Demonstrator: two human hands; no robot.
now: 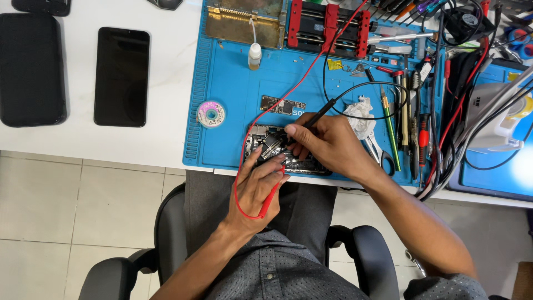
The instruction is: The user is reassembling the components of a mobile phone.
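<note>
Pinching black probe (317,118) in right hand (327,145), red probe (272,195) in left hand (256,189) — both clenched; touching opened phone (277,149). Light, stiff, probably fragile — best steadied by its edges.

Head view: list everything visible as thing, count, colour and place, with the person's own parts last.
Opened phone: one, dark with bare circuitry, front edge of mat, under both hands.
Red probe: one, red lead, in left hand.
Black probe: one, black lead, in right hand.
Work mat: one, blue, on white desk.
Small circuit board: one, dark, mid mat.
Solder wick spool: one, pale, mat's left edge.
Dropper bottle: one, white, upper mat.
Board clamp: one, red and black, top of mat.
Intact phones: two, black, on desk at left.
Crumpled tissue: one, white, beside right hand.
Hand tools: several, mixed colours, mat's right.
Chair: one, black, below.
Left hand: grips red probe.
Right hand: grips black probe.
</note>
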